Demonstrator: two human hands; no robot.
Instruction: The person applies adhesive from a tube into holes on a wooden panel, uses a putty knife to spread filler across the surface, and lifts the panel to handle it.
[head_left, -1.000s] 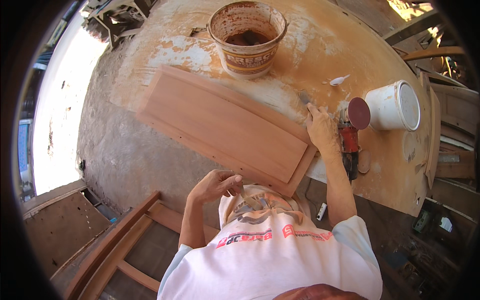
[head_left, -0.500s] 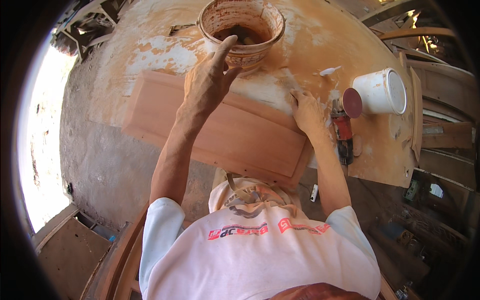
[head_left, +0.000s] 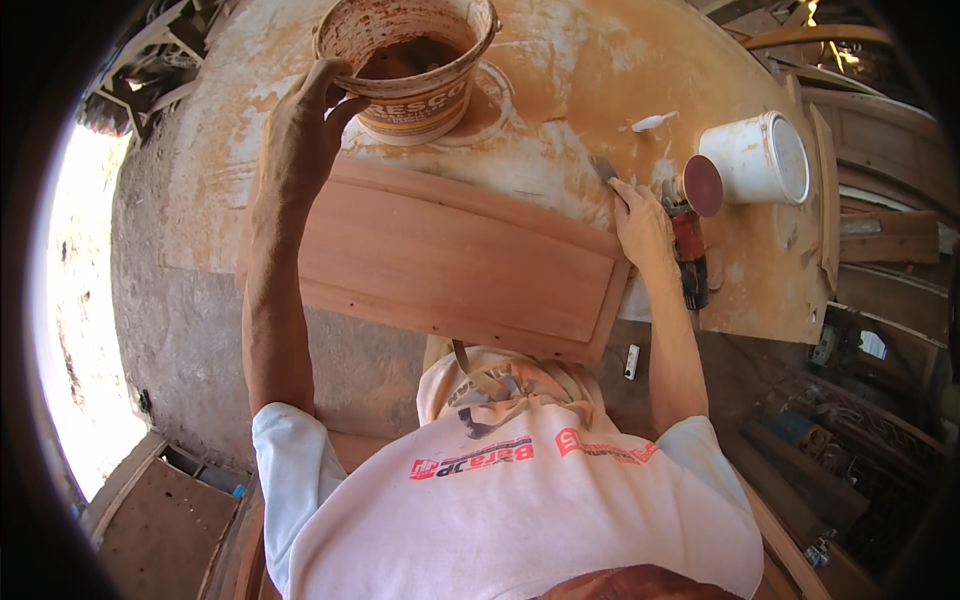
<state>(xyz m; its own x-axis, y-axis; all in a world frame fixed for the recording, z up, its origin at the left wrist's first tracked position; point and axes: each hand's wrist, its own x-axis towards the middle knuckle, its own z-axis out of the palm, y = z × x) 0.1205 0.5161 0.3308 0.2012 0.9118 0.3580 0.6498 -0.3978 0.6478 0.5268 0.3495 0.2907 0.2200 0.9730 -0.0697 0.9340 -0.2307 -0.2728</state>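
Observation:
My left hand (head_left: 312, 118) grips the near left rim of a stained bucket (head_left: 418, 110) holding brown material, at the top centre of the stained table. My right hand (head_left: 642, 222) holds a putty knife (head_left: 603, 170) at the right end of a reddish wooden panel (head_left: 440, 255), which lies along the near table edge. Just right of that hand lies an angle grinder (head_left: 689, 245) with a maroon disc (head_left: 701, 186). A small white plastic item (head_left: 652, 121) lies beyond the knife.
A white lidded tub (head_left: 750, 160) lies on its side at the table's (head_left: 750, 300) right. Wooden boards (head_left: 880, 170) stack beyond it. A white power strip (head_left: 632, 361) lies on the floor. Wooden frames (head_left: 150, 60) are at back left, and a brown board (head_left: 160, 525) is lower left.
My left hand has risen from near my body to the bucket's rim. The bucket has shifted left, uncovering a ring mark on the table. My right hand still holds the putty knife.

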